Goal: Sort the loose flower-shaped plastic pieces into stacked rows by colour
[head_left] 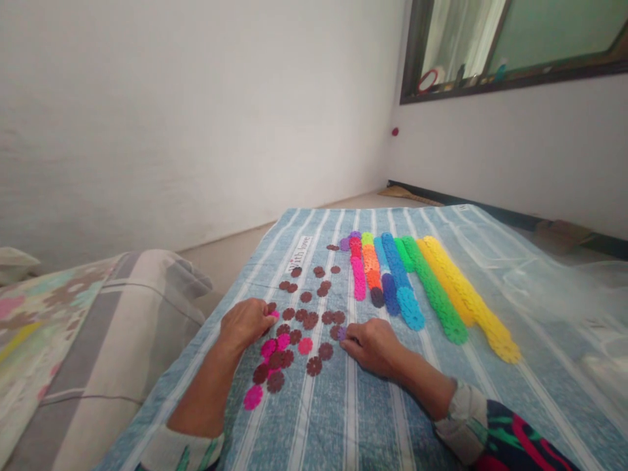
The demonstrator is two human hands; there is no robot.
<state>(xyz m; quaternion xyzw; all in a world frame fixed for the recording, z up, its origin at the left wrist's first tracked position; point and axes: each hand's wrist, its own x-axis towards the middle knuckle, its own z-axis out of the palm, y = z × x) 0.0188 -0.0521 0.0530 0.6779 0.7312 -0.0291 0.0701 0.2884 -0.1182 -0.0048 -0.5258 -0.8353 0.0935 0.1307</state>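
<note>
My left hand (pixel 249 322) is closed, its fingertips pinching a pink flower-shaped disc (pixel 275 315) beside a brown disc (pixel 271 307). With fingers curled together, my right hand (pixel 375 347) grips a purple flower-shaped disc (pixel 342 334) at the right side of the scattered pieces. Loose brown discs (pixel 310 320) lie between and beyond the hands. Nearer to me, magenta discs (pixel 253 397) overlap brown ones, and a coral-pink disc (pixel 305 346) rests among them.
Overlapping rows of discs lie sorted by colour to the right: pink (pixel 359 278), orange (pixel 371 260), blue (pixel 396 261), green (pixel 436 294) and yellow (pixel 466 294). Clear plastic bags (pixel 564 294) sit at the right edge. A striped cloth (pixel 328 425) covers the surface.
</note>
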